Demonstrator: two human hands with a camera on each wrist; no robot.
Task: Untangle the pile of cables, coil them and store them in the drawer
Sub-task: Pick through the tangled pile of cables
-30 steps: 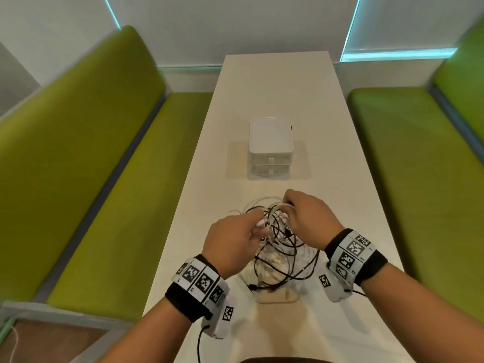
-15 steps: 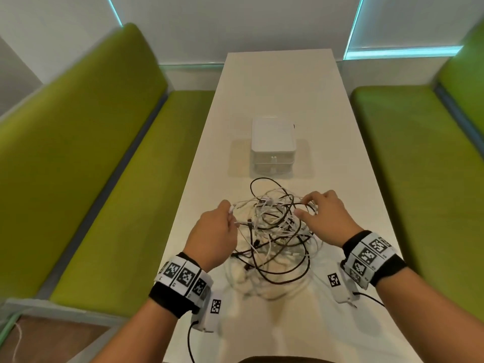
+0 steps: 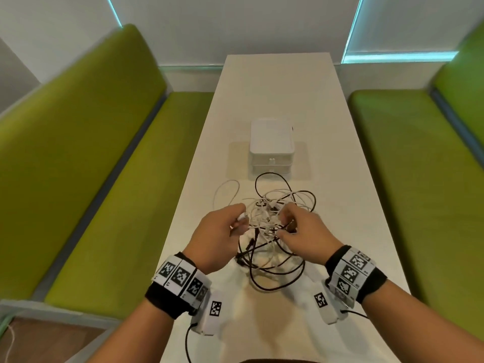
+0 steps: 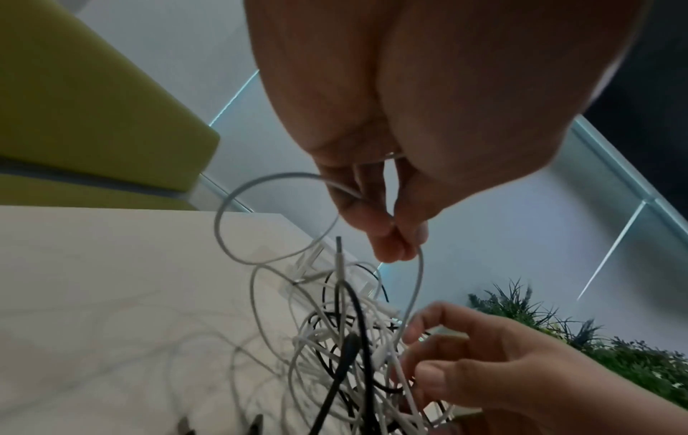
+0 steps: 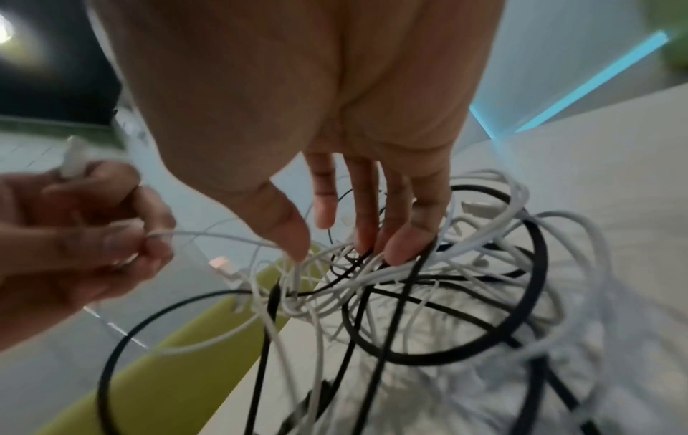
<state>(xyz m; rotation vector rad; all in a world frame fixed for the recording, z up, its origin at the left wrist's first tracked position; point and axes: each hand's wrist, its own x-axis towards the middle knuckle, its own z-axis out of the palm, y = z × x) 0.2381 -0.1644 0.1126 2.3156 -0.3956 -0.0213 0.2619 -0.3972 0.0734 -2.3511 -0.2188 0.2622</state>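
A tangle of white and black cables sits on the white table in front of me, its top bunched up between my hands. My left hand pinches one white cable between thumb and fingertips; that cable loops out to the left and runs back into the tangle. My right hand reaches into the top of the tangle, fingers and thumb closed on several white strands. The small white drawer box stands shut just beyond the pile.
Green bench seats run along both sides of the narrow table, the right one close to my right arm. Bare tabletop stretches beyond the drawer box to the wall. A black loop hangs near the front.
My hands have come closer together over the pile. A white loop now lies farther out to the left, and the right hand has gone from resting on the pile to holding strands.
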